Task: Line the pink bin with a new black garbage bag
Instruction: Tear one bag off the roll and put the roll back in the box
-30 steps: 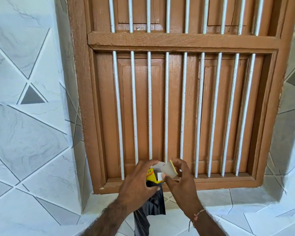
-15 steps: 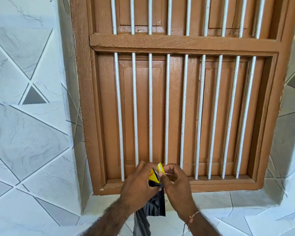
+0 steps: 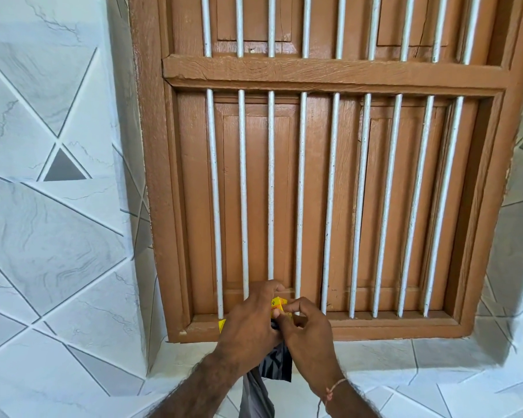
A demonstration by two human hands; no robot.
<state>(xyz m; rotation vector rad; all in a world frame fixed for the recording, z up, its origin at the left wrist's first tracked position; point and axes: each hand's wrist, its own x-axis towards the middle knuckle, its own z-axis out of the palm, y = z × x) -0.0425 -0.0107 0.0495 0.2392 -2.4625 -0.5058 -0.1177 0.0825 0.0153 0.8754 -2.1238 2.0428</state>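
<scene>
My left hand (image 3: pixel 248 324) and my right hand (image 3: pixel 307 330) meet at the bottom of the frame, in front of the window sill. Between them they grip a small roll of black garbage bags wrapped in a yellow paper label (image 3: pixel 277 306). My right fingers pinch the label's edge. A loose length of black garbage bag (image 3: pixel 277 365) hangs down from the roll between my wrists. The pink bin is out of view.
A brown wooden shuttered window (image 3: pixel 314 191) with white vertical bars fills the view ahead. Its sill (image 3: pixel 405 325) runs just behind my hands. White marble-pattern tiles (image 3: pixel 58 236) cover the wall on both sides and below.
The white-backed label flap that my right hand held open a second ago is folded back against the roll. Both hands have closed in together; the view has shifted slightly.
</scene>
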